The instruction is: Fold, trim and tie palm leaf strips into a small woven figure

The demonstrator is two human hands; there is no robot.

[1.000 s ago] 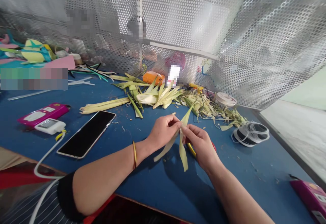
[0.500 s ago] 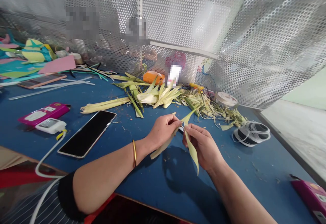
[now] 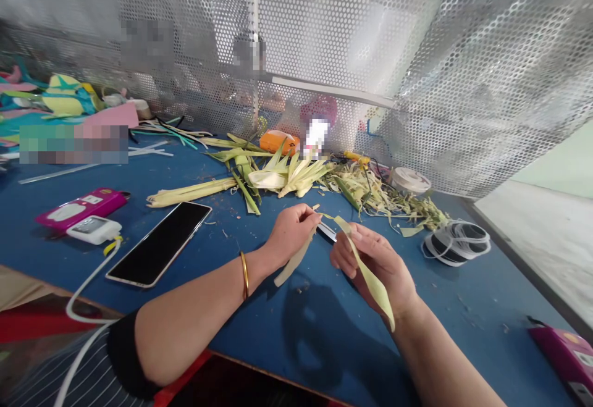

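Note:
My left hand (image 3: 293, 234), wearing a gold bangle (image 3: 244, 276) on its wrist, pinches a pale corn husk strip (image 3: 291, 271) that hangs below the fingers. To its right, my right hand (image 3: 377, 265) has thumb and forefinger closed on another length of corn husk (image 3: 370, 274), its wide end drooping over the palm. A thin strand spans from this length toward the left fingertips. A narrow shiny metal blade (image 3: 327, 231) points out of the curled right fingers toward my left hand; its handle is hidden. Just beyond lies a pile of corn husks (image 3: 296, 175).
Husk scraps (image 3: 370, 188) lie at the back right, beside a spool of white cord (image 3: 456, 242). A black-screened phone (image 3: 160, 243), a white device with a cable (image 3: 94, 229) and a magenta device (image 3: 83, 206) lie left. A perforated screen (image 3: 324, 42) stands behind the blue table (image 3: 259, 345).
My right hand has moved right and slightly down, away from the left, carrying its husk length along. More of the blade shows between the hands. My left hand has shifted slightly left.

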